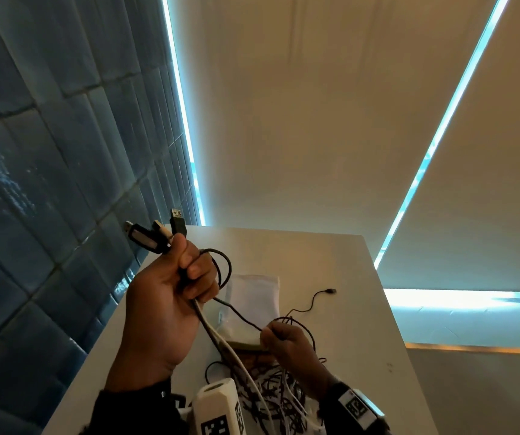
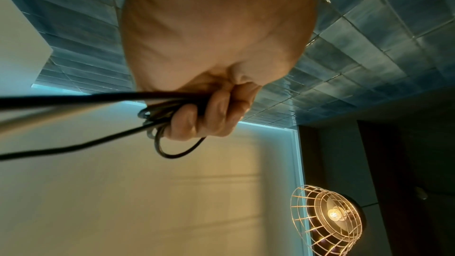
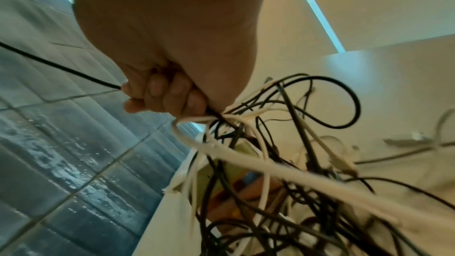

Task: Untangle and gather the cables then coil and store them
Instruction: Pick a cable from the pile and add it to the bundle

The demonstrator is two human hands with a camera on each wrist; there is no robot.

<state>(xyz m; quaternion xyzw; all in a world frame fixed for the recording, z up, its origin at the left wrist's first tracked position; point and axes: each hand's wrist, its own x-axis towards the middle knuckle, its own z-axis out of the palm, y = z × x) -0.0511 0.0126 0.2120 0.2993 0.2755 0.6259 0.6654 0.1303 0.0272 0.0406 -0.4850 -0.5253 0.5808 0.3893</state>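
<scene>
My left hand (image 1: 186, 277) is raised above the white table (image 1: 362, 340) and grips a bundle of black and white cables (image 2: 160, 116); several USB plugs (image 1: 158, 233) stick up out of the fist. A thin black cable (image 1: 240, 315) runs from that fist down to my right hand (image 1: 279, 335), which pinches it just above a tangle of black and white cables (image 1: 271, 394). In the right wrist view the right hand (image 3: 162, 94) is curled round the black cable (image 3: 61, 67) with the tangle (image 3: 270, 163) hanging below. One loose black plug end (image 1: 331, 291) lies on the table beyond.
A white zip pouch (image 1: 252, 296) lies flat on the table behind the hands. A blue tiled wall (image 1: 48, 183) stands close on the left, pale roller blinds (image 1: 315, 120) behind. A wire-cage lamp (image 2: 327, 219) shows in the left wrist view. The table's right edge (image 1: 390, 324) drops off.
</scene>
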